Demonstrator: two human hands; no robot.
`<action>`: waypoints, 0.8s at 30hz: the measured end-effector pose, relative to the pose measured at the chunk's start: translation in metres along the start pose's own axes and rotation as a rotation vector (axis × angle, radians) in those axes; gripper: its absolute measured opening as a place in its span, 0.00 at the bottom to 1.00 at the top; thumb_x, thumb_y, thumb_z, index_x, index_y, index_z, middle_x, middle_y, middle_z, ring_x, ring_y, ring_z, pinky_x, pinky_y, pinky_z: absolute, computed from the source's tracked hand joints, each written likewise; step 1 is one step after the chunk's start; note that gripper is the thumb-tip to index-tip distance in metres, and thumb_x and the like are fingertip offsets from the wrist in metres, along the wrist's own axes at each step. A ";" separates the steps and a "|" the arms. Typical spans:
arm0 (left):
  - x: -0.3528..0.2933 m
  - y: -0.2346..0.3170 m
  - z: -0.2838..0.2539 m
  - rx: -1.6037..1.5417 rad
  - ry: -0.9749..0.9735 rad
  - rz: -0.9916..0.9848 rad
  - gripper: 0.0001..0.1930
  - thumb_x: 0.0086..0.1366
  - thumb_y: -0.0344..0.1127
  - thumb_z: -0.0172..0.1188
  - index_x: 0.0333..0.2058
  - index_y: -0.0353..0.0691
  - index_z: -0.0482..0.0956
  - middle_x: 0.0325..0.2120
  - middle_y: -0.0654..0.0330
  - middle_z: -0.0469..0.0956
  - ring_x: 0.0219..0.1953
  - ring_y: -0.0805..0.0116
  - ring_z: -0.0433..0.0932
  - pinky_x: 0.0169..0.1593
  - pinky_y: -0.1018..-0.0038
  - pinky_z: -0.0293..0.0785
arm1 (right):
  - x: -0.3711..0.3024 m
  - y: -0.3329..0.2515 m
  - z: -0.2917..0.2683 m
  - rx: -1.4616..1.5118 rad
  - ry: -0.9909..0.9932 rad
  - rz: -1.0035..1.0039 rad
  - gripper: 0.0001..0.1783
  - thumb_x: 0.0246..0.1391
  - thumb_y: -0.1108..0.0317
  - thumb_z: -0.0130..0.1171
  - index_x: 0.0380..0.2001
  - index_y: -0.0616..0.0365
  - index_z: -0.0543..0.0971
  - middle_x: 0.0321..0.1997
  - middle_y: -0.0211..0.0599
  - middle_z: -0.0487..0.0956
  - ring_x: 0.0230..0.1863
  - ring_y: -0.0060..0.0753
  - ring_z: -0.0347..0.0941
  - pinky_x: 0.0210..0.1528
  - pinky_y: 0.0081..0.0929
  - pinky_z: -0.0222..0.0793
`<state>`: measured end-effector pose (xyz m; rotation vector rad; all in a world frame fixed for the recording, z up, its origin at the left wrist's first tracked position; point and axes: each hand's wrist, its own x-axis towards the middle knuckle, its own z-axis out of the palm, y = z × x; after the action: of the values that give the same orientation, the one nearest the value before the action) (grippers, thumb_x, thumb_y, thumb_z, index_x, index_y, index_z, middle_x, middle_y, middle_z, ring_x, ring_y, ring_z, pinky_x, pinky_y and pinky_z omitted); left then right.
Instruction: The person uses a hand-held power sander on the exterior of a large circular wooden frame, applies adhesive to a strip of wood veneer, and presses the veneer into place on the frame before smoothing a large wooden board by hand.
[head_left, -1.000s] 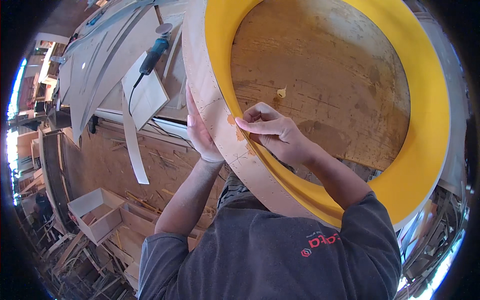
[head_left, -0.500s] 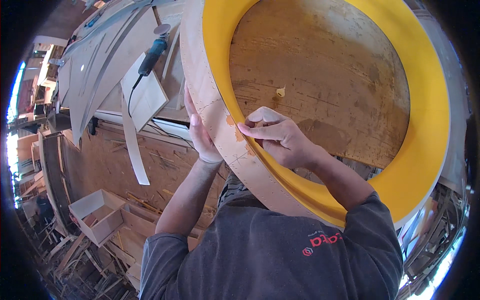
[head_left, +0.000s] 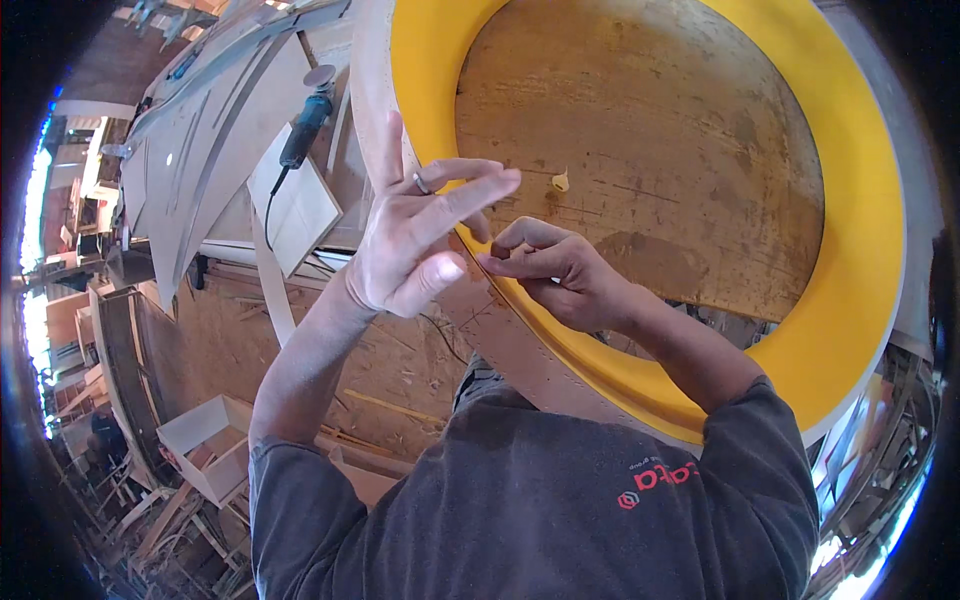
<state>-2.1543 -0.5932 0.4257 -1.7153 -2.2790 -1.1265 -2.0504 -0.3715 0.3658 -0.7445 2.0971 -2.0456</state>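
Observation:
A large ring (head_left: 858,230) with a smooth yellow face and a pale wooden outer band leans close in front of me. Small fasteners dot the band, and an orange-brown patch is partly covered by my left hand (head_left: 425,230). That hand is raised over the ring's near left edge, fingers spread and nothing in them; a ring sits on one finger. Just beside it, my right hand (head_left: 560,272) is closed in a pinch at the yellow rim. Whatever lies between its fingertips is hidden.
An angle grinder (head_left: 307,125) with a cord lies on a pale board (head_left: 300,205) among thin sheets at the left. Below are an open wooden box (head_left: 212,440) and scattered offcuts. A small pale scrap (head_left: 560,183) shows on the brown worktop (head_left: 640,130) inside the ring.
My left hand has let go of the band's outer side and come up and right, over the rim, with fingers spread. My right hand stays pinched at nearly the same place.

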 end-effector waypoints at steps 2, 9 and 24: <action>-0.001 0.000 -0.001 -0.065 -0.031 -0.048 0.40 0.77 0.61 0.29 0.68 0.31 0.69 0.22 0.62 0.81 0.59 0.61 0.80 0.76 0.49 0.07 | 0.002 -0.003 -0.001 0.009 -0.007 0.011 0.24 0.60 0.85 0.58 0.54 0.49 0.86 0.46 0.37 0.80 0.49 0.36 0.79 0.51 0.27 0.74; -0.003 -0.001 -0.001 -0.266 -0.041 -0.202 0.42 0.77 0.65 0.27 0.71 0.35 0.65 0.20 0.61 0.79 0.54 0.62 0.82 0.76 0.50 0.11 | 0.004 -0.008 -0.001 0.022 -0.011 0.024 0.21 0.60 0.83 0.61 0.54 0.52 0.86 0.45 0.36 0.82 0.47 0.34 0.79 0.50 0.27 0.75; 0.015 0.010 -0.010 -0.374 -0.140 -0.380 0.50 0.73 0.73 0.29 0.74 0.31 0.55 0.24 0.60 0.78 0.52 0.71 0.79 0.75 0.50 0.14 | 0.008 -0.005 -0.002 -0.003 -0.018 0.010 0.19 0.59 0.81 0.65 0.52 0.53 0.87 0.45 0.36 0.83 0.47 0.35 0.79 0.51 0.29 0.76</action>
<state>-2.1547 -0.5858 0.4447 -1.5427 -2.7016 -1.6431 -2.0570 -0.3728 0.3732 -0.7490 2.0899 -2.0237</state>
